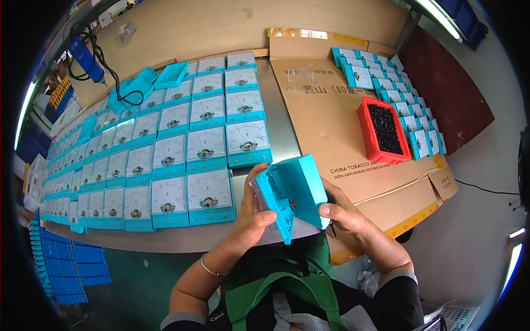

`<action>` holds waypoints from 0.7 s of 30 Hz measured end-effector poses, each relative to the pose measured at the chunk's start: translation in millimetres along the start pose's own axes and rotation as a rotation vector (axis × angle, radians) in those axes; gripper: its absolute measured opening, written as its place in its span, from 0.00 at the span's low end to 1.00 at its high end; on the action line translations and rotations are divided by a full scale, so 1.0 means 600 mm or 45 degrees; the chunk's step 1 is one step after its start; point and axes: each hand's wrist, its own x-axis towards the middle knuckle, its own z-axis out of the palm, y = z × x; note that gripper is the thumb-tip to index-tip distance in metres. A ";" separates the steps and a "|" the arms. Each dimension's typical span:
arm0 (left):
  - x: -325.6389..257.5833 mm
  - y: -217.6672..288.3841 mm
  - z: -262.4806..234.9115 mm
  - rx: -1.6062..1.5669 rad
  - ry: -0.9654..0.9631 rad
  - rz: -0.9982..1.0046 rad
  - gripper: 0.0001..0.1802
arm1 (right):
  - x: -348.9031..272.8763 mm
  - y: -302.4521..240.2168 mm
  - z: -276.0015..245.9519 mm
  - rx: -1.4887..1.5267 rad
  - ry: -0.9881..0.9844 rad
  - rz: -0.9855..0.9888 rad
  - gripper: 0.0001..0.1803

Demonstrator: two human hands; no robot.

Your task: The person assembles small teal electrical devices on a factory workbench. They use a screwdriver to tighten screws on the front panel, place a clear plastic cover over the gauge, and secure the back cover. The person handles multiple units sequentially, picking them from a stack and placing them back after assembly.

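Observation:
In front of my body, my left hand (253,219) grips a meter front (280,212), a turquoise frame with a clear cover on its outer side. My right hand (343,212) holds a turquoise box-shaped housing (304,185) by its right side, thumb on the lower corner. The two parts stand tilted against each other, closer together at the top, with a gap between them lower down. Some small parts show in that gap, too small to name. To the left, rows of turquoise voltmeters (208,196) with white dials lie face up on the metal table (279,110).
A red bin (365,132) of small black parts stands on flattened cardboard (326,132) at right. Stacked meters (420,140) line the cardboard's far right edge. Empty turquoise housings (171,75) lie on the meters at the back. A blue electric screwdriver (85,59) hangs at upper left.

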 end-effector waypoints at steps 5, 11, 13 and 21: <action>-0.010 0.005 0.011 -0.082 -0.016 0.000 0.54 | -0.006 0.004 0.004 0.015 -0.039 -0.037 0.51; -0.020 -0.001 -0.005 0.414 -0.141 0.072 0.59 | -0.005 0.020 0.023 -0.351 -0.123 -0.176 0.53; -0.017 0.000 -0.013 0.520 -0.231 0.156 0.62 | 0.001 0.022 0.024 -0.343 -0.149 -0.201 0.53; -0.009 -0.036 -0.046 0.578 0.075 0.400 0.58 | 0.036 -0.030 0.038 -0.861 -0.127 -0.402 0.47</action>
